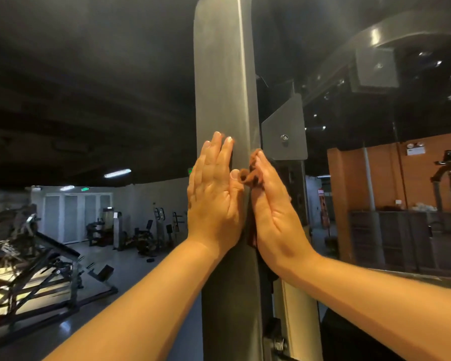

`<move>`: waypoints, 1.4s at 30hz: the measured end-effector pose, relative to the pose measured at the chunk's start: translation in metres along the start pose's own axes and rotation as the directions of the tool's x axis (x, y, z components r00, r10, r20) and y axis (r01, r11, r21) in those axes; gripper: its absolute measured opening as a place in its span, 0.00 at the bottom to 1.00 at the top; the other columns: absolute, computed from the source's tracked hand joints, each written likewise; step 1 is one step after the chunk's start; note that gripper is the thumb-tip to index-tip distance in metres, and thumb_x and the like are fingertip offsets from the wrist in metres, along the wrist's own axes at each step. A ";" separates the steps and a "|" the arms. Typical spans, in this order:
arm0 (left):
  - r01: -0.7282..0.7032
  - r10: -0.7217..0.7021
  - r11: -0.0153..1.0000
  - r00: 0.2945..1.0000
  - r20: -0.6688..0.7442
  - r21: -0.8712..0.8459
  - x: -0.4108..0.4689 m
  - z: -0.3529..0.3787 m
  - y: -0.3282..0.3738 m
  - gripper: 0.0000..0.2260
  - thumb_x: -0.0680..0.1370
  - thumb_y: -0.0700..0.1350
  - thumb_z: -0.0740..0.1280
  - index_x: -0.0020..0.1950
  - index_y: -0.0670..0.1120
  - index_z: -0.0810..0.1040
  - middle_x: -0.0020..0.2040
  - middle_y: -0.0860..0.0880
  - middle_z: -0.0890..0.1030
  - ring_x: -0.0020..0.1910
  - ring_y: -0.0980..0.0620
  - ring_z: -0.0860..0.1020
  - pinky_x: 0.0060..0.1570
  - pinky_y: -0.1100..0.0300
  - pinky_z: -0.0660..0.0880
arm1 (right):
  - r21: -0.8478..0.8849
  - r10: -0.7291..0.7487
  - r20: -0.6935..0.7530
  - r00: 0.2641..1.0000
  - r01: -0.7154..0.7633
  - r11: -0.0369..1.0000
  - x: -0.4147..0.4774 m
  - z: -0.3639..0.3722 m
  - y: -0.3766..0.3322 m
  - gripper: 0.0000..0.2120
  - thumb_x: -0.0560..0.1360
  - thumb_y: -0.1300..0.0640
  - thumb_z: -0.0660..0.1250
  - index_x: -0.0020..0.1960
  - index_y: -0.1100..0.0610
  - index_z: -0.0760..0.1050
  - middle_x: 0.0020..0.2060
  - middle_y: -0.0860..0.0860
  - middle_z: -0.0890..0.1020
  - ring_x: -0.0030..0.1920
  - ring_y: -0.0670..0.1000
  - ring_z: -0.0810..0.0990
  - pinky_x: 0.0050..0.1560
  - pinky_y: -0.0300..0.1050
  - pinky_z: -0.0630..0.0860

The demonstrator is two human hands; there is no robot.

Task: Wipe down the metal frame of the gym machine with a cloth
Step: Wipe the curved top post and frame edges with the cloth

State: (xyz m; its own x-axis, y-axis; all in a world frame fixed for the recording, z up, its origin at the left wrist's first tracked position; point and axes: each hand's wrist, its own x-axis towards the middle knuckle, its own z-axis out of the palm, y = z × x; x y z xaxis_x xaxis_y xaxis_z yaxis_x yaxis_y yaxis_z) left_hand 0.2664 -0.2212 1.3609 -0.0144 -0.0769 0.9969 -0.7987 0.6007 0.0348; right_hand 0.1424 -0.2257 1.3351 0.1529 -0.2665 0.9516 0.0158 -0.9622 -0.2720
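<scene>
We see a tall, flat-faced metal post (225,82), dull grey with a faintly brushed sheen and a rounded top corner. Our left hand (215,196) lies flat on its front face, fingers straight, grip wide and holding nothing. Our right hand (274,214) presses against the post's right edge, its grip closed on a crumpled brown cloth (250,175) that bunches out between the two thumbs. An angular steel plate (284,128) with one bolt sits just beside

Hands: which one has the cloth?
The right hand: brown cloth bunches at its fingers against the metal post. The left hand lies flat, bare.
</scene>
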 end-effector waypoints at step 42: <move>0.033 -0.045 0.979 0.997 -0.055 -0.201 0.016 -0.002 -0.005 0.22 0.85 0.49 0.58 0.80 0.52 0.65 0.83 0.54 0.62 0.83 0.55 0.55 0.81 0.41 0.56 | -0.218 -0.146 0.100 0.984 0.165 0.962 0.028 -0.005 -0.016 0.25 0.85 0.53 0.55 0.81 0.46 0.57 0.82 0.38 0.51 0.81 0.40 0.47 0.82 0.48 0.51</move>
State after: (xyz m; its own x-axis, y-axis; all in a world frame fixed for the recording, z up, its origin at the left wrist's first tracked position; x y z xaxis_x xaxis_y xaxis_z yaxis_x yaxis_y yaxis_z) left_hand 0.2713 -0.2240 1.3769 0.0551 -0.0600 0.9967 -0.6613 0.7457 0.0814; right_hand 0.1421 -0.2186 1.3671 0.2466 -0.1162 0.9621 -0.1748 -0.9818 -0.0737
